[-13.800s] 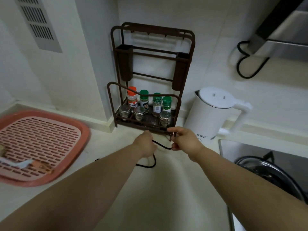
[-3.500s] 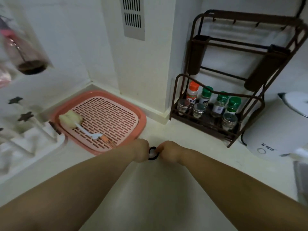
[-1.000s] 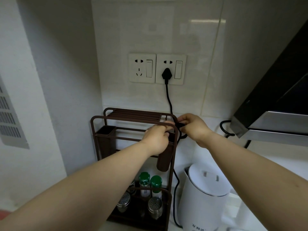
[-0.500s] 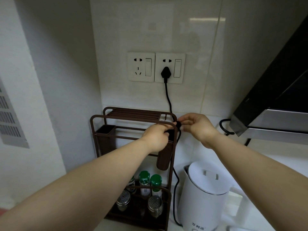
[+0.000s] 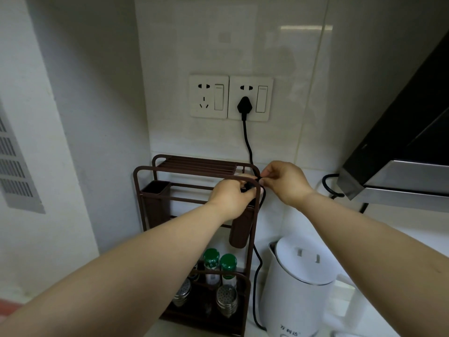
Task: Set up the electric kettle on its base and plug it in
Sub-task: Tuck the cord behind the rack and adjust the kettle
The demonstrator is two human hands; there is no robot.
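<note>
The white electric kettle (image 5: 296, 285) stands at the lower right, its lid closed; its base is hidden under it. A black plug (image 5: 244, 105) sits in the right wall socket (image 5: 250, 98). From it the black cord (image 5: 248, 144) hangs down to the top right corner of the brown rack (image 5: 145, 171), then runs on down behind the rack beside the kettle. My left hand (image 5: 230, 197) grips the cord at that rack corner. My right hand (image 5: 283, 182) pinches the cord just to the right of it.
A second wall socket (image 5: 209, 96) to the left is free. The rack holds green-capped spice jars (image 5: 220, 263) and metal shakers (image 5: 226, 300). A range hood (image 5: 401, 152) juts out at the right with another black cable (image 5: 328, 188) below it. A vent grille (image 5: 14, 161) is on the left wall.
Both hands stay at the rack's top right corner on the cord; the right hand's fingers have shifted slightly. At 3.5 s ago both hands held the cord low over the counter.
</note>
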